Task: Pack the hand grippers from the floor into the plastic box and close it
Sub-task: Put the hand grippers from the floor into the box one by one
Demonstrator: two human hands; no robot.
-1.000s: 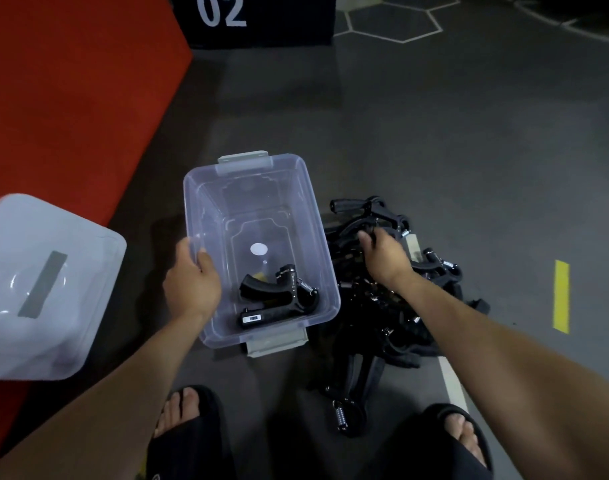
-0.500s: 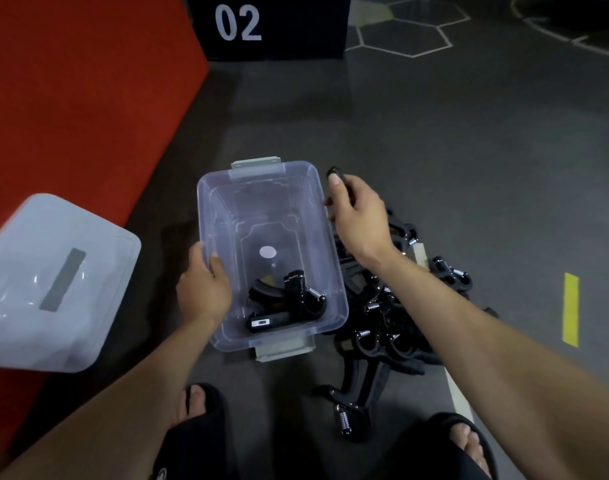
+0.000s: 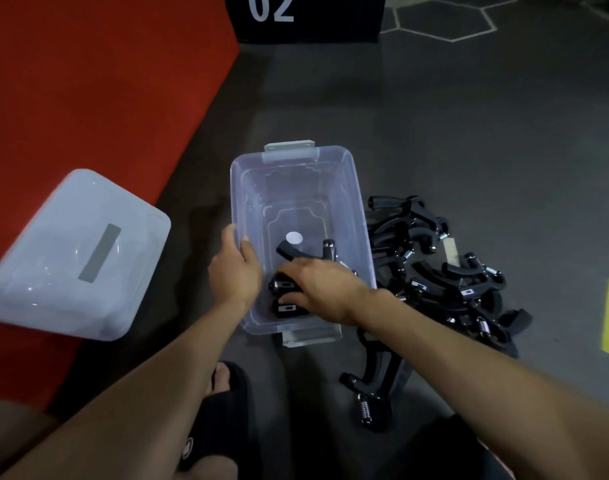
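Grasping the plastic box (image 3: 296,174) by its left rim, the left hand (image 3: 235,271) steadies it. Inside the box, the right hand (image 3: 322,289) lies over a hand gripper (image 3: 289,252); whether it grips cannot be told. Remaining grippers (image 3: 434,271) lie piled just right of the box. Judged rigid, fairly light and tangle-prone; grasp one handle.

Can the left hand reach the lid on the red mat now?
Probably yes, but not at once: the left hand grips the left wall of the plastic box. Bare floor lies between it and the lid; nothing blocks the way.
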